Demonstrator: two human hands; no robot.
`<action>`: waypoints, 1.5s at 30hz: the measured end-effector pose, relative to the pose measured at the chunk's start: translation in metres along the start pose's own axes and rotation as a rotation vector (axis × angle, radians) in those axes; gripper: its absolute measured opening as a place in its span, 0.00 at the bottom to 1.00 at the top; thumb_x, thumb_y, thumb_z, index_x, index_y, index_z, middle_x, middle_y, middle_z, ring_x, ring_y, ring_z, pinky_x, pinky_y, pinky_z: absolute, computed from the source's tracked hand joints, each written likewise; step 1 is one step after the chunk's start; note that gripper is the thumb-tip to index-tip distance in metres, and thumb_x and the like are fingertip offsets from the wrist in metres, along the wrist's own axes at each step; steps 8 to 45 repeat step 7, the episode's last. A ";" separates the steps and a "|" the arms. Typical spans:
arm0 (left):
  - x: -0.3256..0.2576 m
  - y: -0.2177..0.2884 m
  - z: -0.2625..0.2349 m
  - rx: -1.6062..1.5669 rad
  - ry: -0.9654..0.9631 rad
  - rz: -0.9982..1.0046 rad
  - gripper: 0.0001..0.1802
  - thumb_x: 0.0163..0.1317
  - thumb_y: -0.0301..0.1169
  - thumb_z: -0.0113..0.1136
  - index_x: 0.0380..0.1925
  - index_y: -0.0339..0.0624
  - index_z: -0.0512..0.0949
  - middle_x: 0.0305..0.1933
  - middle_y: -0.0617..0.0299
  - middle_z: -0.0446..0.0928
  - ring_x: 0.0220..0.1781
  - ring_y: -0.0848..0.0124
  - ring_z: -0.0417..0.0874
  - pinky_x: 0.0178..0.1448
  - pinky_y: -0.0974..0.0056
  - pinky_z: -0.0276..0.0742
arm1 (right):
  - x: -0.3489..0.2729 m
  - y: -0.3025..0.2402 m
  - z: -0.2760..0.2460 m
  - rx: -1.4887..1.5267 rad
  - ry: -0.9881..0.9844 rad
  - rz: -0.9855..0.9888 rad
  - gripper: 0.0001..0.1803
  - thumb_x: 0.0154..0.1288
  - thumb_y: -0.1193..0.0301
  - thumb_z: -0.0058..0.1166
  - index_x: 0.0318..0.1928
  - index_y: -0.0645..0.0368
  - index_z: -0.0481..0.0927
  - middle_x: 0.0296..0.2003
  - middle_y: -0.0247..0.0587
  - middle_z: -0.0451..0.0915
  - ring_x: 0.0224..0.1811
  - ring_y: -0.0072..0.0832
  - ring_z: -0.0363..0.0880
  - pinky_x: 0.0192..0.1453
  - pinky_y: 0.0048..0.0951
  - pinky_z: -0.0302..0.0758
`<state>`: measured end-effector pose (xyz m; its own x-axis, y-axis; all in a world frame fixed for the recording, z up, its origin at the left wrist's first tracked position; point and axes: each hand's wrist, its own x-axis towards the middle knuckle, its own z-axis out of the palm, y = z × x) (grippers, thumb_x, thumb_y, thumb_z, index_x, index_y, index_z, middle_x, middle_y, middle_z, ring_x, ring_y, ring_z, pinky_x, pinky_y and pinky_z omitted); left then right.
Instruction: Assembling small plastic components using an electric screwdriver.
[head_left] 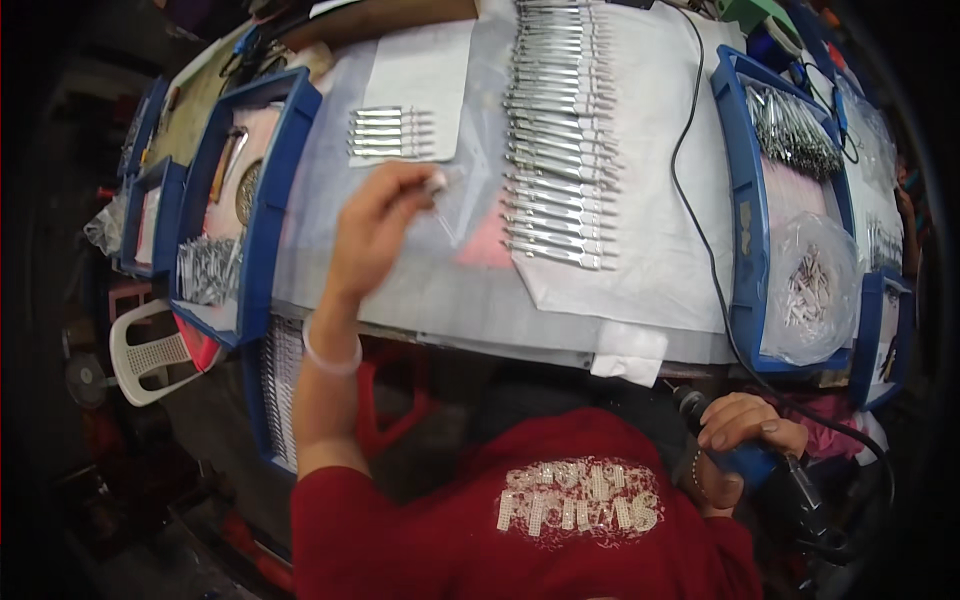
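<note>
White-covered bench (650, 250); small metal piece (437, 183) pinched in left-hand fingers (405, 185), right fingers (745, 420) around blue-handled tool (745, 462).

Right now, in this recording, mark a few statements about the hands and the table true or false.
1. The left hand pinches a small metal piece above the table. True.
2. The right hand rests on the long column of silver metal pieces. False: it grips a blue-handled corded tool below the table edge.
3. The blue plastic tray at right holds a clear plastic bag of small parts. True.
4. The left wrist is bare. False: it wears a pale bracelet.
</note>
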<state>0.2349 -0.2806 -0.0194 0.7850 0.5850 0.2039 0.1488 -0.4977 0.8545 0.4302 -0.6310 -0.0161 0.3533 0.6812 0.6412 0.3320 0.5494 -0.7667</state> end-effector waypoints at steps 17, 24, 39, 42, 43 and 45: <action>0.136 -0.091 -0.066 0.344 -0.184 -0.068 0.09 0.59 0.23 0.57 0.41 0.38 0.76 0.33 0.63 0.78 0.39 0.77 0.76 0.46 0.72 0.71 | 0.000 -0.005 0.012 0.016 0.046 0.105 0.36 0.52 0.61 0.70 0.54 0.58 0.62 0.30 0.42 0.79 0.28 0.36 0.81 0.34 0.35 0.79; 0.136 -0.091 -0.066 0.344 -0.184 -0.068 0.09 0.59 0.23 0.57 0.41 0.38 0.76 0.33 0.63 0.78 0.39 0.77 0.76 0.46 0.72 0.71 | 0.000 -0.005 0.012 0.016 0.046 0.105 0.36 0.52 0.61 0.70 0.54 0.58 0.62 0.30 0.42 0.79 0.28 0.36 0.81 0.34 0.35 0.79; 0.136 -0.091 -0.066 0.344 -0.184 -0.068 0.09 0.59 0.23 0.57 0.41 0.38 0.76 0.33 0.63 0.78 0.39 0.77 0.76 0.46 0.72 0.71 | 0.000 -0.005 0.012 0.016 0.046 0.105 0.36 0.52 0.61 0.70 0.54 0.58 0.62 0.30 0.42 0.79 0.28 0.36 0.81 0.34 0.35 0.79; 0.136 -0.091 -0.066 0.344 -0.184 -0.068 0.09 0.59 0.23 0.57 0.41 0.38 0.76 0.33 0.63 0.78 0.39 0.77 0.76 0.46 0.72 0.71 | 0.000 -0.005 0.012 0.016 0.046 0.105 0.36 0.52 0.61 0.70 0.54 0.58 0.62 0.30 0.42 0.79 0.28 0.36 0.81 0.34 0.35 0.79; 0.136 -0.091 -0.066 0.344 -0.184 -0.068 0.09 0.59 0.23 0.57 0.41 0.38 0.76 0.33 0.63 0.78 0.39 0.77 0.76 0.46 0.72 0.71 | 0.000 -0.005 0.012 0.016 0.046 0.105 0.36 0.52 0.61 0.70 0.54 0.58 0.62 0.30 0.42 0.79 0.28 0.36 0.81 0.34 0.35 0.79; 0.136 -0.091 -0.066 0.344 -0.184 -0.068 0.09 0.59 0.23 0.57 0.41 0.38 0.76 0.33 0.63 0.78 0.39 0.77 0.76 0.46 0.72 0.71 | 0.000 -0.005 0.012 0.016 0.046 0.105 0.36 0.52 0.61 0.70 0.54 0.58 0.62 0.30 0.42 0.79 0.28 0.36 0.81 0.34 0.35 0.79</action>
